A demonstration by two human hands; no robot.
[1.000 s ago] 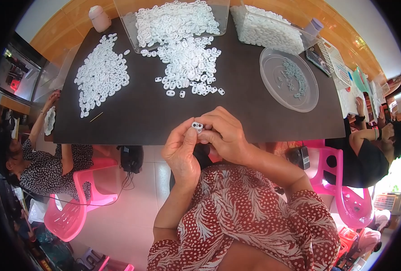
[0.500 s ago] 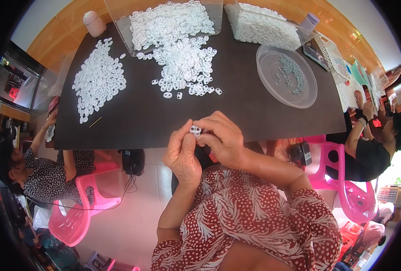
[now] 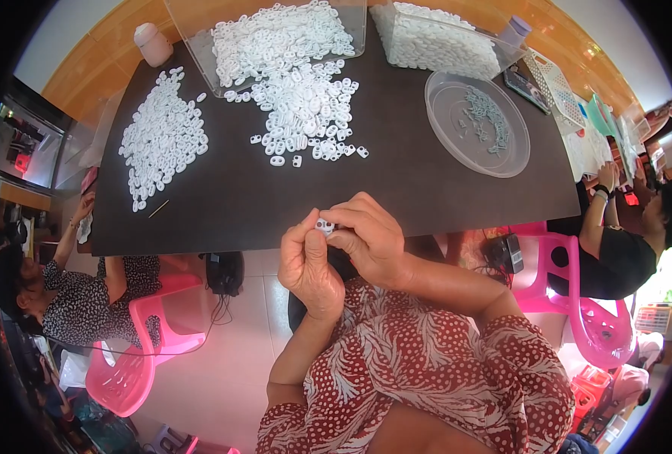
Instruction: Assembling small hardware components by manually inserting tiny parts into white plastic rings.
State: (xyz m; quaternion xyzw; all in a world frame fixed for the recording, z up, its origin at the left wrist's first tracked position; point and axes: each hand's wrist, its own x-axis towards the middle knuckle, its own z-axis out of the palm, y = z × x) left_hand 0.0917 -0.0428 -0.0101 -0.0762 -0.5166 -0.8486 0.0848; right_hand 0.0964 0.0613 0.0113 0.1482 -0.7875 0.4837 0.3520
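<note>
Just off the table's front edge, my left hand (image 3: 309, 265) and my right hand (image 3: 370, 238) meet, both closed on a small white plastic piece with two dark holes (image 3: 324, 225). Thumbs and fingertips pinch it from both sides and cover part of it. Whether it is one piece or two put together, I cannot tell. Beyond my hands lies a loose heap of similar white two-holed pieces (image 3: 306, 113), spilling from a clear bin (image 3: 365, 38). Another pile of white pieces (image 3: 166, 140) spreads at the left, with a thin yellowish stick (image 3: 159, 209) below it.
At the right, a round clear tray (image 3: 446, 144) holds small grey-green parts (image 3: 487, 121). Behind it stands a clear box (image 3: 502, 54) full of white pieces. A pink bottle (image 3: 153, 45) is at the back left. People sit on both sides, near pink chairs (image 3: 169, 318).
The white piece has turned and tilted between my fingertips, showing less of its side. My hands have shifted slightly, and the whole view has moved a little.
</note>
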